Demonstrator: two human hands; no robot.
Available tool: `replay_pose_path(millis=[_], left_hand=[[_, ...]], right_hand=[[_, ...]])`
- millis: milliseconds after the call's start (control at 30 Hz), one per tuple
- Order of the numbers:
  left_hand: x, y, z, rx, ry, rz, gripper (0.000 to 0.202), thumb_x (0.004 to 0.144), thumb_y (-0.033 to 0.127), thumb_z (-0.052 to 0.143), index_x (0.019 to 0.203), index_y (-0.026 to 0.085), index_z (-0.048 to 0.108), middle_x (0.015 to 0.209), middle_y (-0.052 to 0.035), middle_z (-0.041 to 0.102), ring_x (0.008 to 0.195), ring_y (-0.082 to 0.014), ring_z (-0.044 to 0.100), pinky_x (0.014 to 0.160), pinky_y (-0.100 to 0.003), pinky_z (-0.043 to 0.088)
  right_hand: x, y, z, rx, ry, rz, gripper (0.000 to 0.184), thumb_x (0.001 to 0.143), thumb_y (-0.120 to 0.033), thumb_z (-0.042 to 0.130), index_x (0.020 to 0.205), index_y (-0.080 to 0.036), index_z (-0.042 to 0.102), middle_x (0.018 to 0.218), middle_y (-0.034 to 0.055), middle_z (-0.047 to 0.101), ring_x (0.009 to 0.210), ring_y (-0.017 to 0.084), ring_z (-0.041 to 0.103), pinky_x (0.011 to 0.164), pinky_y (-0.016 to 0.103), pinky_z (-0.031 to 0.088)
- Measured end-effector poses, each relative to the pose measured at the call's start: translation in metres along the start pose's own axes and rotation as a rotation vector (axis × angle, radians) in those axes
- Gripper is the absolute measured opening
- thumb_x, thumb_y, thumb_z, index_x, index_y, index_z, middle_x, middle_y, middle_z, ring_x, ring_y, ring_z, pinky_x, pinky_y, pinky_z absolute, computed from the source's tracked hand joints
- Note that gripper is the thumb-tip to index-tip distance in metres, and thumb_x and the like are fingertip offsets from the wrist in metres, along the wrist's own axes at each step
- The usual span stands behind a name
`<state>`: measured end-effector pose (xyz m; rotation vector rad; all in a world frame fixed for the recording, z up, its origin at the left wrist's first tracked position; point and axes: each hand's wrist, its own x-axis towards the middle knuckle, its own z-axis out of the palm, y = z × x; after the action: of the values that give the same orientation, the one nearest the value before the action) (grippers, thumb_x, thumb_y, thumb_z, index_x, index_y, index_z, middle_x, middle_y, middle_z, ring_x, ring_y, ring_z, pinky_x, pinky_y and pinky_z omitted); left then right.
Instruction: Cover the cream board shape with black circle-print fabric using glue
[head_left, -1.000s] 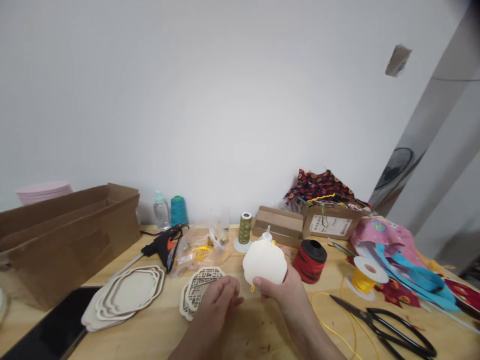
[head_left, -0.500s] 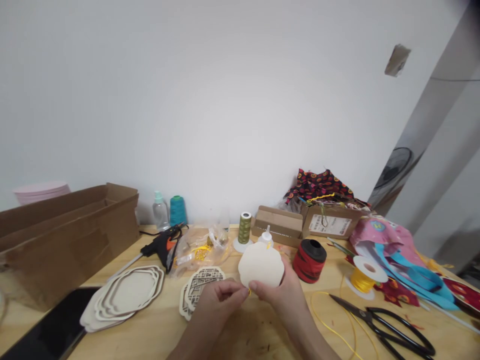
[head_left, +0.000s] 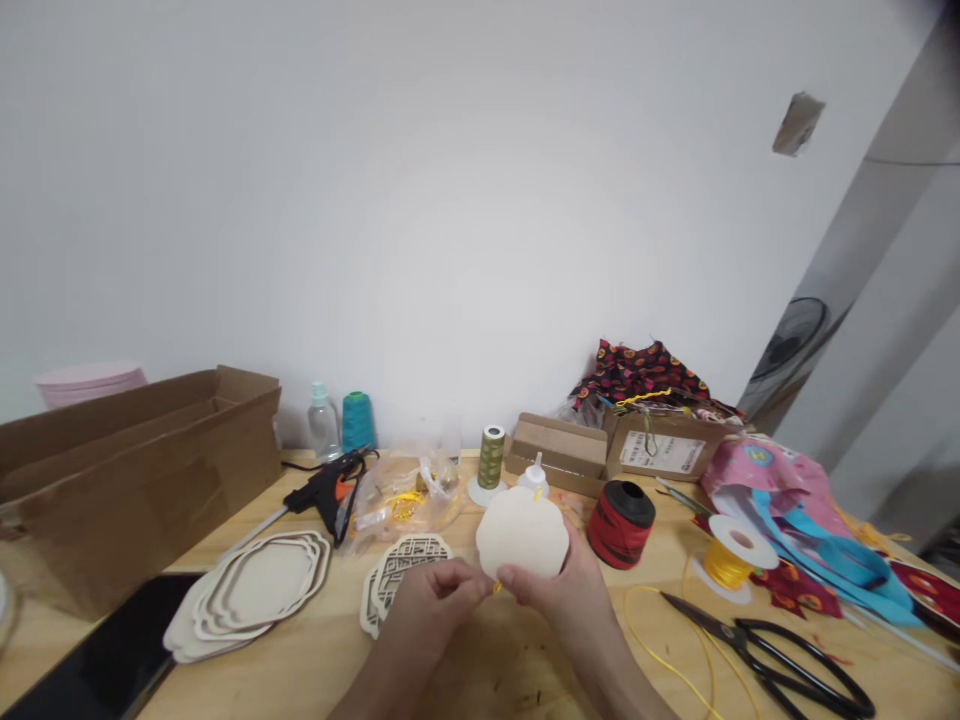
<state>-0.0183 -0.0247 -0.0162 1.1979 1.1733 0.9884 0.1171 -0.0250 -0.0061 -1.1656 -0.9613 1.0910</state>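
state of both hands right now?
Left hand: closed at the yellow loop; can't tell if gripping it.
Right hand: closed, holding the white scalloped piece.

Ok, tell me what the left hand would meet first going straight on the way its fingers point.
The left hand points toward the right hand, so probably first the small yellow loop below the pale scalloped piece; whether fingertips touch it now is unclear.

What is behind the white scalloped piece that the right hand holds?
Over the top of the piece, the upper part of a bottle shows behind it. The bottle's lower part is covered, and so is part of the right hand.
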Motion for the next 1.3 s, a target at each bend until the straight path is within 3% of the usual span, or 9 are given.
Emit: replay_pose_path(millis=[167,267,400,567,700,800,1000,1300], left_hand=[[0.002,-0.007,0.0,-0.278,0.001,0.016,0.031,0.065,0.04,0.055,0.047,0.02,0.04,0.051,0.0062,0.037,0.053,-0.0104,0.036,0.062,-0.025,0.041],[0.004,-0.01,-0.001,-0.282,0.008,0.064,0.039,0.065,0.048,0.053,0.045,0.021,0.034,0.048,0.0064,0.034,0.05,-0.0105,0.033,0.065,-0.029,0.042],[0.005,-0.009,-0.002,-0.185,-0.02,0.063,0.037,0.069,0.047,0.054,0.048,0.018,0.043,0.049,0.0056,0.036,0.052,-0.0106,0.035,0.069,-0.029,0.041],[0.002,-0.005,0.001,-0.335,-0.118,0.082,0.034,0.07,0.049,0.053,0.062,0.017,0.058,0.061,0.0013,0.049,0.065,-0.0141,0.046,0.071,-0.03,0.043],[0.001,-0.005,0.002,-0.301,-0.168,0.094,0.023,0.069,0.039,0.06,0.071,0.017,0.063,0.068,-0.0007,0.057,0.072,-0.0162,0.052,0.075,-0.03,0.042],[0.003,-0.008,0.001,-0.212,-0.185,0.12,0.027,0.063,0.031,0.068,0.084,0.016,0.062,0.076,-0.0029,0.062,0.076,-0.0178,0.055,0.073,-0.028,0.042],[0.008,-0.018,0.001,-0.172,-0.155,0.158,0.027,0.063,0.026,0.068,0.086,0.015,0.058,0.075,-0.0032,0.062,0.072,-0.0168,0.056,0.066,-0.027,0.042],[0.003,-0.01,0.004,-0.093,-0.115,0.161,0.018,0.069,0.027,0.062,0.082,0.015,0.059,0.071,-0.0018,0.064,0.067,-0.0141,0.056,0.062,-0.023,0.043]], right_hand=[[-0.001,-0.002,-0.003,0.073,-0.021,-0.001,0.058,0.047,-0.011,0.07,0.101,-0.012,0.049,0.073,0.0029,0.065,0.061,0.018,0.059,0.04,0.021,0.045],[0.0,-0.002,-0.004,0.116,-0.014,0.016,0.062,0.046,-0.011,0.071,0.104,-0.011,0.047,0.07,0.0021,0.064,0.057,0.016,0.057,0.038,0.021,0.044],[0.0,-0.002,-0.004,0.129,-0.037,0.015,0.061,0.048,-0.011,0.071,0.104,-0.012,0.047,0.069,0.0003,0.064,0.055,0.014,0.055,0.039,0.021,0.043],[-0.002,-0.002,-0.003,0.098,-0.066,0.03,0.05,0.051,-0.014,0.071,0.096,-0.013,0.05,0.069,0.0006,0.064,0.056,0.014,0.055,0.041,0.021,0.043],[-0.001,0.002,-0.003,0.077,-0.111,0.035,0.044,0.053,-0.016,0.071,0.092,-0.012,0.05,0.073,0.0031,0.064,0.059,0.015,0.056,0.044,0.022,0.045],[0.0,0.006,-0.004,0.085,-0.136,0.035,0.043,0.056,-0.018,0.07,0.093,-0.012,0.049,0.077,0.0041,0.064,0.062,0.015,0.057,0.046,0.022,0.046],[-0.002,0.008,-0.004,0.123,-0.163,0.036,0.045,0.062,-0.02,0.066,0.101,-0.015,0.045,0.085,0.005,0.064,0.072,0.018,0.059,0.051,0.025,0.049],[-0.001,0.004,0.001,0.091,-0.105,0.058,0.051,0.047,-0.009,0.069,0.093,-0.014,0.047,0.077,0.0024,0.064,0.062,0.016,0.057,0.042,0.021,0.045]])
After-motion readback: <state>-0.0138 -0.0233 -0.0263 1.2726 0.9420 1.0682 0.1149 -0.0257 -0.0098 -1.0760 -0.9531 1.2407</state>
